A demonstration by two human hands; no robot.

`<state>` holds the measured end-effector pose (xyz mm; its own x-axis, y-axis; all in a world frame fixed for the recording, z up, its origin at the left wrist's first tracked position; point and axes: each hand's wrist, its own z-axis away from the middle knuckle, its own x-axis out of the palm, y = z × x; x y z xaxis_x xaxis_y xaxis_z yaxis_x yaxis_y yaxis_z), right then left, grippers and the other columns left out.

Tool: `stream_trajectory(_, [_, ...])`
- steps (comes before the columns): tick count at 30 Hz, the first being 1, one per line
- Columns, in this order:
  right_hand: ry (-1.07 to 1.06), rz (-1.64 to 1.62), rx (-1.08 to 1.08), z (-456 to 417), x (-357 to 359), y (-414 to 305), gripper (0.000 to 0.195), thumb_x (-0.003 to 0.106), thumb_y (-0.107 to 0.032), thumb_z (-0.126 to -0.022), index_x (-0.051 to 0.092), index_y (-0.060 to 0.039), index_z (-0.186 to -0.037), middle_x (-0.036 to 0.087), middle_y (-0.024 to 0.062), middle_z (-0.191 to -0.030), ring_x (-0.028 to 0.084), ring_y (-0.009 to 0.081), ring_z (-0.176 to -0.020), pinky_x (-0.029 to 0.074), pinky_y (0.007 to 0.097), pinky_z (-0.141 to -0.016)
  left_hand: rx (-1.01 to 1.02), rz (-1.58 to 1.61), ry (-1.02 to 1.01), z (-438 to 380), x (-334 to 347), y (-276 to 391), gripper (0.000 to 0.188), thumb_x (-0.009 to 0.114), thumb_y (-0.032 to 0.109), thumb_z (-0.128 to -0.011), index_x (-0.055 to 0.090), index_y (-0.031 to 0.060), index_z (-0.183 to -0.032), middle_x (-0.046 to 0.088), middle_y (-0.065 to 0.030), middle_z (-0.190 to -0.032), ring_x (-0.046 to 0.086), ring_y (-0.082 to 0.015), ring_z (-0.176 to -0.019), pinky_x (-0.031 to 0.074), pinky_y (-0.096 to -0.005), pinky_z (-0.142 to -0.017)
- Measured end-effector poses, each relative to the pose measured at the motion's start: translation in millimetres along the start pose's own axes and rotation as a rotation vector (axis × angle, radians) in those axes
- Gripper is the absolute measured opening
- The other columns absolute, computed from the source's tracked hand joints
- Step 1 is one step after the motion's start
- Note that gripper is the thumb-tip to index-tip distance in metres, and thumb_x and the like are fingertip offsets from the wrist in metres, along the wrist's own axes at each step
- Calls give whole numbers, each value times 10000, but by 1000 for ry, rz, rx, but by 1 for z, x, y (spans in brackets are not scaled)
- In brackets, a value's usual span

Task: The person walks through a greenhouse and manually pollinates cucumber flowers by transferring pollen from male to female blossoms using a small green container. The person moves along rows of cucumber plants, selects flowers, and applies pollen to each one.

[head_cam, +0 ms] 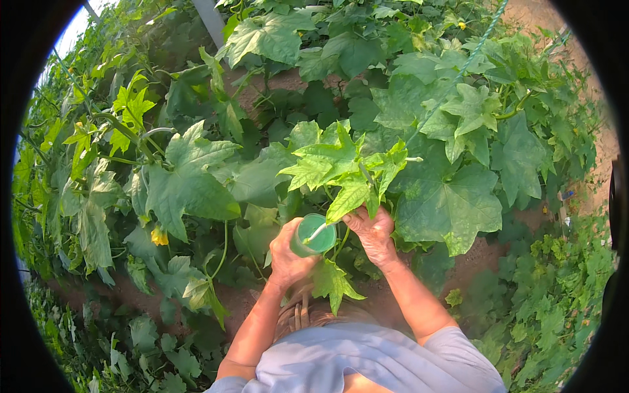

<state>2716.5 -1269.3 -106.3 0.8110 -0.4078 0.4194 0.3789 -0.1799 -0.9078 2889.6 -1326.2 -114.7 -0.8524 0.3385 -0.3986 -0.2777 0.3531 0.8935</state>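
Observation:
My left hand (290,258) is wrapped around a green plastic cup (317,244), tilted so that its inside shows. A pale, slender stem-like thing (319,231) reaches into the cup from the right; whether it is a young fruit or a tool I cannot tell. My right hand (371,231) is just right of the cup, thumb and fingers drawn together beneath bright green lobed leaves (344,159) of a climbing vine. The leaves partly cover its fingertips, and what lies between them is not clear. Another lobed leaf (336,285) hangs below the cup.
Dense vines surround both hands. A green twine (464,66) runs from the upper right down to the vine tip. Large leaves (447,196) spread on the right, a yellow flower (159,236) is on the left, and a grey post (209,19) stands at the top. Bare soil (533,14) shows top right.

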Motion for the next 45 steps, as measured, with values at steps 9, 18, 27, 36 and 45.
stream_trajectory(9, [61,24,21,-4,12,-6,465,724,71,-735,509,-13,-1139,570,64,-1077,553,157,-964,485,302,-879,49,-73,76,-20,7,11,544,768,101,-590,555,40,-1088,616,-152,-1024,624,-315,-926,503,-368,-815])
stream_trajectory(18, [152,20,17,-5,17,-9,482,725,73,-731,512,-24,-1152,574,41,-1061,550,136,-936,471,295,-886,32,-88,86,-26,11,12,585,774,126,-568,559,11,-1100,631,-158,-1028,640,-306,-924,502,-352,-812])
stream_trajectory(27, [130,37,-78,-14,-1,-11,403,720,-16,-782,533,21,-1137,578,82,-1093,571,174,-974,473,319,-865,-36,91,102,-13,1,-7,646,785,88,-538,550,-23,-1129,637,-146,-1052,633,-230,-949,491,-335,-851])
stream_trajectory(36, [214,83,-107,-21,-14,-12,240,657,-51,-838,568,12,-1052,598,84,-985,616,205,-852,563,346,-731,-66,132,149,-1,0,-18,719,792,92,-521,520,-2,-1180,576,-186,-1159,565,-328,-1090,457,-379,-934])
stream_trajectory(45, [207,66,-61,-56,-50,1,438,526,-206,-943,412,7,-1309,524,132,-1210,590,223,-970,514,347,-823,-14,116,298,23,-30,-3,681,774,125,-572,513,-7,-1186,585,-187,-1131,577,-338,-1055,463,-377,-899])
